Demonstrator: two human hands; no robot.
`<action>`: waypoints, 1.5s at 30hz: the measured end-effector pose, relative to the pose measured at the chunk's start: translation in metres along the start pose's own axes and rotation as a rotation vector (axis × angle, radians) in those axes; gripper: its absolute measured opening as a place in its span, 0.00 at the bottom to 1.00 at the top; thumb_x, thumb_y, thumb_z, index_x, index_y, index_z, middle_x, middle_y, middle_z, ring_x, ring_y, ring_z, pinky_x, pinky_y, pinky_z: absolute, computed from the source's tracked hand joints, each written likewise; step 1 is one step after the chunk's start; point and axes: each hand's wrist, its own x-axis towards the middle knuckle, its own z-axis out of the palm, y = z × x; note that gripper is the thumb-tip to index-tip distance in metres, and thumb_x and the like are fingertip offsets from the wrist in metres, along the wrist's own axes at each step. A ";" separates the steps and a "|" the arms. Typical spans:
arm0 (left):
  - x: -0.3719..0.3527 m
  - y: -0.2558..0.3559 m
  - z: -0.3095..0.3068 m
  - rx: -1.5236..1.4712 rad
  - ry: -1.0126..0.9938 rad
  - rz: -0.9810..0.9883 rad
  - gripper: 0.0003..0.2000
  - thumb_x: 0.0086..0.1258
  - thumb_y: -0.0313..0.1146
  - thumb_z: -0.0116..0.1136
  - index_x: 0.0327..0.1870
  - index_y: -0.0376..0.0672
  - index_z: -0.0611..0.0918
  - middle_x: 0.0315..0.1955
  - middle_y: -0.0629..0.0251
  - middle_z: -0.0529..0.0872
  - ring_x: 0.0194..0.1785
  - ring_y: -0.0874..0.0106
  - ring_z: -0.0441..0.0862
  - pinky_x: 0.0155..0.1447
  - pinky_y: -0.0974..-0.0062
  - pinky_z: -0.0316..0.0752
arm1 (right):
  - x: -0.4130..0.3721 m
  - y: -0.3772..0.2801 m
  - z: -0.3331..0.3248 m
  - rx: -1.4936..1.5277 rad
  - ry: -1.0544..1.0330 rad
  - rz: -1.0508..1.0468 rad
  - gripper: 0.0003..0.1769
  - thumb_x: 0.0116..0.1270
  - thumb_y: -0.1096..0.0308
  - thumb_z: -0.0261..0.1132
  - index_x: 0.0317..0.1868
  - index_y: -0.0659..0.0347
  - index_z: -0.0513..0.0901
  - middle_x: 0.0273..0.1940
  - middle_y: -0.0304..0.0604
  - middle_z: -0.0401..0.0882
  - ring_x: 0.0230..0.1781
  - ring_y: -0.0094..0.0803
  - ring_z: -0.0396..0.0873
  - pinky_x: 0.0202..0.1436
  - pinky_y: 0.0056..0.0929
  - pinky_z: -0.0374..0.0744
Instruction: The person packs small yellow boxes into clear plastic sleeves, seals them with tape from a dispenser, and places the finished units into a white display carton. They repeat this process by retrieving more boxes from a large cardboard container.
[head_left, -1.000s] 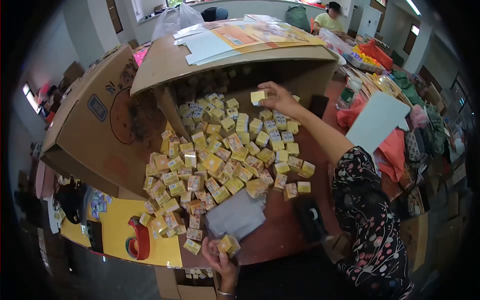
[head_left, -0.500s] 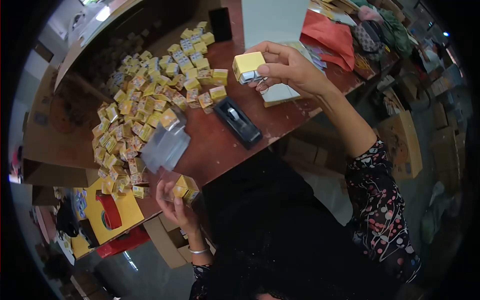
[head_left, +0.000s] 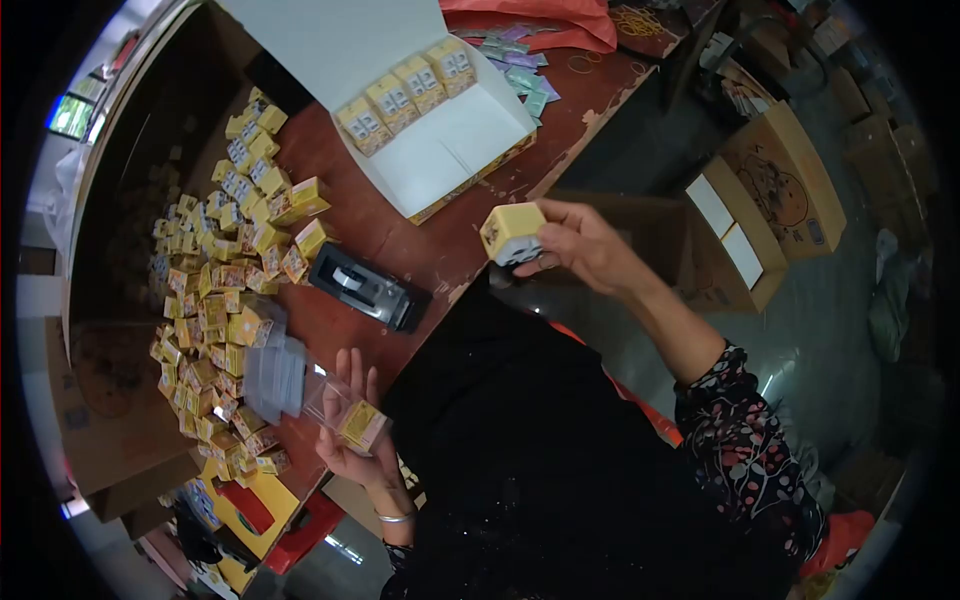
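Observation:
My right hand (head_left: 590, 245) is closed on a small yellow box (head_left: 515, 232), pinched between thumb and fingers above the table's front edge. Its top is plain yellow and a lower face is white with dark marks. My left hand (head_left: 352, 465) holds a clear plastic case (head_left: 328, 398), its fingers extended behind the case. Inside the lower end of this case sits a yellow box (head_left: 362, 426). Just left of the left hand are stacked clear plastic cases (head_left: 275, 375). Between the hands, farther back, lies a black tape dispenser (head_left: 365, 288).
Yellow boxes (head_left: 215, 320) are heaped on the red-brown table (head_left: 310, 150). An open white carton (head_left: 435, 175) holds a row of yellow boxes at the back. Small green and purple packets (head_left: 525, 75) lie beside it. A cardboard box (head_left: 765, 205) stands on the floor at right.
The view has turned, bringing the open white carton's inside into sight. My right hand has moved down with its yellow box, and the left fingers have straightened behind the clear case.

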 end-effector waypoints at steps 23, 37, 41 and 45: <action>0.044 -0.006 -0.007 -0.050 0.047 0.112 0.31 0.70 0.50 0.56 0.67 0.36 0.73 0.74 0.44 0.70 0.80 0.48 0.65 0.80 0.46 0.62 | 0.054 0.072 0.064 0.475 -0.093 -0.005 0.21 0.81 0.64 0.59 0.69 0.61 0.70 0.65 0.49 0.79 0.68 0.40 0.79 0.73 0.45 0.79; -0.054 0.009 0.008 0.203 0.098 0.102 0.28 0.68 0.36 0.67 0.66 0.34 0.74 0.57 0.54 0.83 0.64 0.63 0.81 0.73 0.64 0.72 | 0.023 0.017 0.118 -0.124 -0.340 -0.147 0.35 0.64 0.78 0.74 0.71 0.61 0.72 0.62 0.43 0.80 0.62 0.28 0.79 0.68 0.30 0.77; -0.057 0.016 0.001 -0.024 0.006 0.094 0.29 0.69 0.42 0.66 0.66 0.35 0.74 0.62 0.49 0.79 0.64 0.59 0.81 0.71 0.63 0.74 | 0.015 0.000 0.130 -0.561 -0.293 -0.283 0.34 0.61 0.79 0.74 0.68 0.59 0.77 0.62 0.41 0.81 0.62 0.30 0.81 0.65 0.32 0.79; -0.055 0.025 0.002 -0.346 -0.170 -0.057 0.33 0.68 0.48 0.65 0.67 0.34 0.74 0.67 0.44 0.75 0.67 0.49 0.81 0.68 0.57 0.78 | 0.008 -0.012 0.144 -0.872 -0.364 -0.385 0.32 0.59 0.79 0.74 0.65 0.56 0.81 0.62 0.40 0.81 0.61 0.33 0.82 0.62 0.34 0.82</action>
